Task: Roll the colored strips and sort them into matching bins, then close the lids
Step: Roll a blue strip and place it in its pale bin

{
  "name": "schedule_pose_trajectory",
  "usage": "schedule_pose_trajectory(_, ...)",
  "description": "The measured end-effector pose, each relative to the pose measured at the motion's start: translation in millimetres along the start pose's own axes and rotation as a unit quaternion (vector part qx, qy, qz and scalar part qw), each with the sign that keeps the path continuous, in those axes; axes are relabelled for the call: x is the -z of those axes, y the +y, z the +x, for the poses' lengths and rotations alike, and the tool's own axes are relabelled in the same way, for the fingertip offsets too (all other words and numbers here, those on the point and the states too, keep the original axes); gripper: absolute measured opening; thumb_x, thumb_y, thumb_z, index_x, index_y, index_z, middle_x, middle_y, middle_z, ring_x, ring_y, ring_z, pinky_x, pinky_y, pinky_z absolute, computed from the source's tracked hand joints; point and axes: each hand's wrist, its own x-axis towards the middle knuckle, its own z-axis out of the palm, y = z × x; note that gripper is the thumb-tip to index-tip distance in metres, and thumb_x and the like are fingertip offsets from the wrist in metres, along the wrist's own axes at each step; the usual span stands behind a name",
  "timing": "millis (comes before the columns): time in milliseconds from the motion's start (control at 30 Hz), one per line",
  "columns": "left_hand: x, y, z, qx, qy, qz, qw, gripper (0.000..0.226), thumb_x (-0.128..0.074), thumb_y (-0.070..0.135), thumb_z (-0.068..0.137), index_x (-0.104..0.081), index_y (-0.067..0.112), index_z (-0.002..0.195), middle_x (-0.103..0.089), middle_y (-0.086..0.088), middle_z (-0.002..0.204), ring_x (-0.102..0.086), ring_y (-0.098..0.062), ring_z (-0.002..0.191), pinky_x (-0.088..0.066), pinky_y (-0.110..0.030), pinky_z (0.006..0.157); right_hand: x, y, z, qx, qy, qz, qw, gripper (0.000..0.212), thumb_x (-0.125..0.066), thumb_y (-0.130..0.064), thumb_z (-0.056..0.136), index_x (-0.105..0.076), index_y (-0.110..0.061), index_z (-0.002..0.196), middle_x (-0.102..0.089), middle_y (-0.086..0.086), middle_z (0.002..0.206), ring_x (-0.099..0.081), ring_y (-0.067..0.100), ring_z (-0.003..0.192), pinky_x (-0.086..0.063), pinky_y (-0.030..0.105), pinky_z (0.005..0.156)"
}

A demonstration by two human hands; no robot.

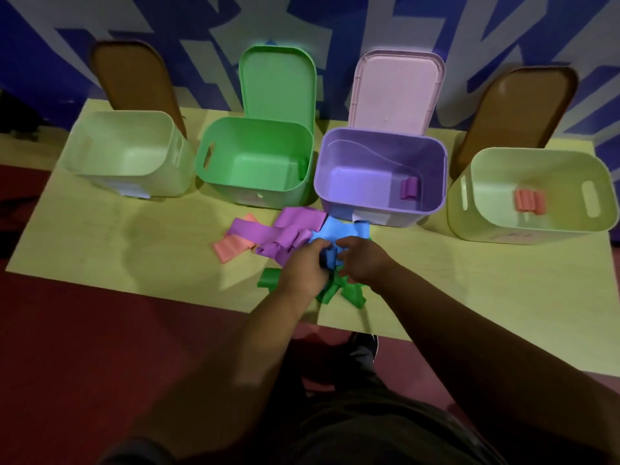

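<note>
Hands [307, 265] curled round blue strip [328, 257].

Four bins are standing in a row along the back of the counter [100, 250]: the first bin [100, 142] at far left, the second bin [255, 142] and third bin [369, 152] in the middle, the fourth bin [503, 172] at far right. The lids [278, 85] are standing up behind them. A roll [410, 188] is lying in the third bin, and more rolls [530, 202] in the fourth. The strips [275, 234] are lying piled before the middle bins. The left hand [303, 270] and right hand [362, 260] are meeting at the pile's near side, holding one strip [328, 258] between them.

Left hand [303, 268] and right hand [360, 260] close together, both curled in grip.
</note>
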Motion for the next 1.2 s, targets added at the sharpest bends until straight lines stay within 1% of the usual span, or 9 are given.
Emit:
schedule_pose_trajectory(167, 10.9, -4.6, 9.6, -0.007, 0.059, -0.044, 0.997, 0.028, -0.070, -0.003, 0.085, -0.074, 0.020, 0.099, -0.067, 0.003, 0.075, -0.066, -0.019, 0.074, -0.057, -0.036, 0.075, 0.0, -0.4, 0.2, 0.050, 0.015, 0.022, 0.998, 0.037, -0.056, -0.006, 0.101, -0.069, -0.025, 0.131, -0.068, -0.003, 0.107, -0.066, 0.017, 0.092, -0.059, 0.040, 0.091)
schedule_pose_trajectory(300, 37.9, 12.8, 13.2, -0.048, 0.099, -0.072, 0.991, 0.016, -0.086, 0.008, 0.087, -0.076, 0.019, 0.093, -0.058, 0.003, 0.087, -0.061, -0.015, 0.074, -0.053, -0.027, 0.077, 9.2, -13.2, -5.5, 0.129, 0.073, 0.083, 0.985, 0.029, -0.058, 0.003, 0.100, -0.071, -0.010, 0.122, -0.067, 0.002, 0.078, -0.061, 0.006, 0.059, -0.051, 0.024, 0.060)
schedule_pose_trajectory(567, 105.4, 60.9, 7.8, -0.089, 0.179, -0.112, 0.973, 0.008, -0.084, 0.020, 0.091, -0.087, 0.020, 0.099, -0.080, 0.010, 0.091, -0.070, 0.004, 0.082, -0.053, -0.016, 0.082, 48.6, -74.9, -26.9, 0.197, 0.118, 0.063, 0.971, 0.017, -0.067, -0.009, 0.097, -0.075, -0.020, 0.107, -0.068, 0.001, 0.073, -0.069, 0.037, 0.067, -0.062, 0.045, 0.074)
schedule_pose_trajectory(667, 126.9, 78.7, 7.3, -0.118, 0.208, -0.057, 0.969, 0.008, -0.085, 0.027, 0.091, -0.087, 0.023, 0.098, -0.078, 0.009, 0.091, -0.071, -0.006, 0.086, -0.052, -0.021, 0.084, 65.5, -92.3, -37.3, 0.255, 0.134, 0.008, 0.957, 0.021, -0.073, -0.015, 0.095, -0.075, -0.020, 0.116, -0.070, -0.003, 0.077, -0.072, 0.021, 0.068, -0.062, 0.041, 0.078)
schedule_pose_trajectory(733, 139.6, 90.7, 6.9, -0.137, 0.224, -0.028, 0.964, 0.007, -0.085, 0.028, 0.091, -0.086, 0.022, 0.095, -0.075, 0.007, 0.088, -0.069, -0.012, 0.085, -0.054, -0.027, 0.084, 76.6, -105.5, -45.0, 0.285, 0.140, -0.027, 0.948, 0.023, -0.074, -0.016, 0.095, -0.075, -0.021, 0.118, -0.071, -0.001, 0.080, -0.066, 0.002, 0.061, -0.055, 0.025, 0.070)
schedule_pose_trajectory(800, 150.5, 102.8, 6.7, -0.149, 0.226, -0.034, 0.962, 0.004, -0.084, 0.026, 0.091, -0.084, 0.022, 0.092, -0.073, 0.007, 0.085, -0.068, -0.012, 0.081, -0.055, -0.030, 0.081, 86.8, -119.9, -54.0, 0.304, 0.151, -0.050, 0.939, 0.018, -0.075, -0.017, 0.095, -0.076, -0.022, 0.113, -0.070, 0.000, 0.079, -0.066, 0.007, 0.064, -0.056, 0.029, 0.071)
schedule_pose_trajectory(900, 166.6, 122.3, 6.4, -0.156, 0.207, -0.075, 0.963, 0.009, -0.080, 0.022, 0.094, -0.077, 0.021, 0.085, -0.068, 0.011, 0.075, -0.062, -0.006, 0.072, -0.052, -0.028, 0.073, 103.3, -137.7, -64.4, 0.310, 0.166, -0.027, 0.936, 0.009, -0.075, -0.015, 0.095, -0.075, -0.021, 0.103, -0.065, -0.002, 0.073, -0.070, 0.022, 0.055, -0.063, 0.047, 0.063)
schedule_pose_trajectory(1000, 183.9, 141.2, 3.8, -0.159, 0.160, -0.087, 0.970, 0.014, -0.071, 0.023, 0.102, -0.068, 0.019, 0.089, -0.061, 0.010, 0.072, -0.052, -0.001, 0.065, -0.042, -0.020, 0.064, 118.8, -153.6, -72.0, 0.327, 0.183, -0.039, 0.926, 0.012, -0.073, -0.013, 0.095, -0.073, -0.022, 0.102, -0.064, -0.002, 0.073, -0.065, 0.011, 0.047, -0.064, 0.042, 0.057)
schedule_pose_trajectory(1200, 209.1, 166.5, 5.7, -0.132, 0.076, -0.129, 0.980, 0.031, -0.053, 0.045, 0.111, -0.060, 0.025, 0.088, -0.053, 0.007, 0.075, -0.047, -0.013, 0.072, -0.041, -0.038, 0.071, 141.7, -180.9, -82.7, 0.385, 0.245, -0.075, 0.887, 0.012, -0.073, -0.016, 0.093, -0.072, -0.026, 0.100, -0.068, -0.004, 0.089, -0.065, 0.014, 0.074, -0.060, 0.041, 0.078)
